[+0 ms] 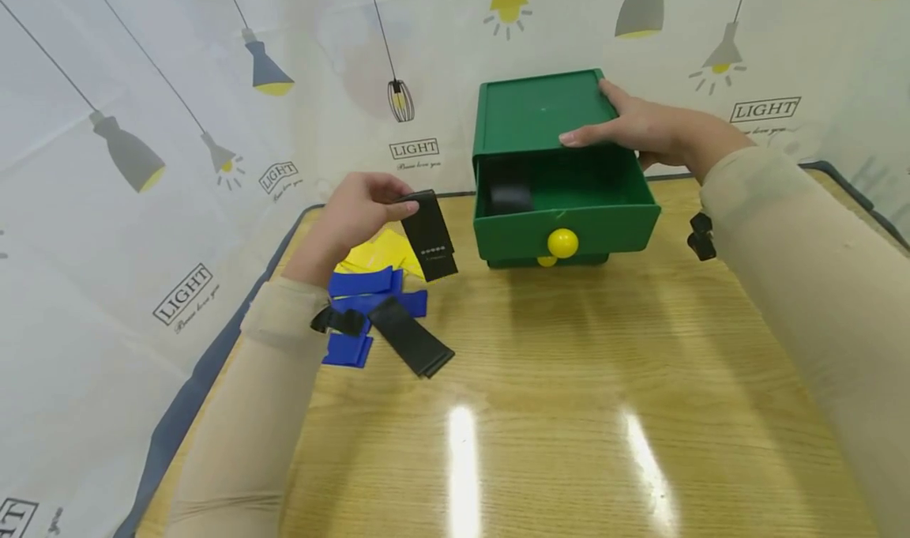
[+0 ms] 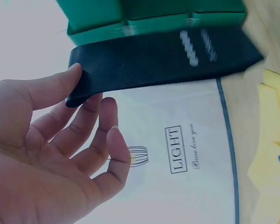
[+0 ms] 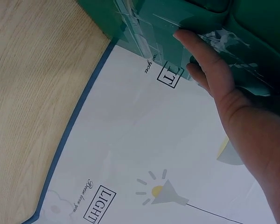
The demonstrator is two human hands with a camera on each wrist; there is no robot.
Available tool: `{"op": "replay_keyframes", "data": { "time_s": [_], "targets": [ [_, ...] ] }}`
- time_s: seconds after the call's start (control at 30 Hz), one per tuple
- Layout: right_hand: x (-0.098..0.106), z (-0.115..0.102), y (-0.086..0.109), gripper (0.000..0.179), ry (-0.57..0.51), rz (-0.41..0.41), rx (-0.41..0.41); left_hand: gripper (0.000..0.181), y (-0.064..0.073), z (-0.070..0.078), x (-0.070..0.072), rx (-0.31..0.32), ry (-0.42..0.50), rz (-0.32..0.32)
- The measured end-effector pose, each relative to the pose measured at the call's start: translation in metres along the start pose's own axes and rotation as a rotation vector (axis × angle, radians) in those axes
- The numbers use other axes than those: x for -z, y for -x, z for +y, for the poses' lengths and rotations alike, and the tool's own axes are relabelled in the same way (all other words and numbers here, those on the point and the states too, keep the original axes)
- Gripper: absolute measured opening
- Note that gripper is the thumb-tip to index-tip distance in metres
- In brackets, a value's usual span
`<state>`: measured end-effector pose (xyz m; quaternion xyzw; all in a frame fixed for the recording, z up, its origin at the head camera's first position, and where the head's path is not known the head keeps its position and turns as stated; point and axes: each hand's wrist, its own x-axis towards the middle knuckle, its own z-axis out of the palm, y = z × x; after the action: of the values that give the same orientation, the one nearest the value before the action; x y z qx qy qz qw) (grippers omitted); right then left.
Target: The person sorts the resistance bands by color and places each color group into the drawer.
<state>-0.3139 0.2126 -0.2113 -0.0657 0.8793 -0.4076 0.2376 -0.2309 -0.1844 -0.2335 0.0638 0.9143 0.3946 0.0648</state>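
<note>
Beige left sleeve (image 1: 249, 411) was right up front, then the left hand (image 1: 359, 214), near blue strips (image 1: 361, 283) and yellow strips (image 1: 384, 252) on the table (image 1: 554, 411), pinching a folded black strip (image 1: 429, 234) left of a green box (image 1: 540, 115). Drawer (image 1: 515, 239) was pulled out, right hand (image 1: 643, 127) spread wide up top.

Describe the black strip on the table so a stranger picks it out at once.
On the wooden table, find the green drawer box, then look left to the blue strips. A slanting black strip lies at their right edge. Its colour sets it apart from those and the yellow pieces; unlike the other black strip, pinched by the left hand, it lies on the table.
</note>
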Motion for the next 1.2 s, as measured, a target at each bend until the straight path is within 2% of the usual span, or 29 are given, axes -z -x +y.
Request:
{"op": "replay_keyframes", "data": {
  "time_s": [0.33, 0.57, 0.73, 1.0, 1.2],
  "targets": [
    [-0.003, -0.002, -0.001, 0.129, -0.014, -0.002, 0.009, 0.025, 0.005, 0.011, 0.002, -0.006, 0.017, 0.006],
    [-0.002, -0.001, -0.001, 0.129, -0.007, 0.001, 0.000, 0.026, 0.006, 0.014, 0.001, -0.053, 0.093, 0.048],
    [-0.003, 0.001, -0.001, 0.128, -0.011, 0.000, -0.003, 0.032, 0.006, 0.016, 0.002, -0.081, 0.159, 0.052],
    [-0.001, 0.004, -0.002, 0.128, -0.021, 0.009, 0.000, 0.028, 0.009, 0.033, 0.005, -0.144, 0.257, 0.067],
    [-0.001, 0.004, -0.001, 0.128, -0.030, 0.012, 0.001, 0.026, 0.014, 0.044, 0.010, -0.175, 0.276, 0.077]
  ]
}}
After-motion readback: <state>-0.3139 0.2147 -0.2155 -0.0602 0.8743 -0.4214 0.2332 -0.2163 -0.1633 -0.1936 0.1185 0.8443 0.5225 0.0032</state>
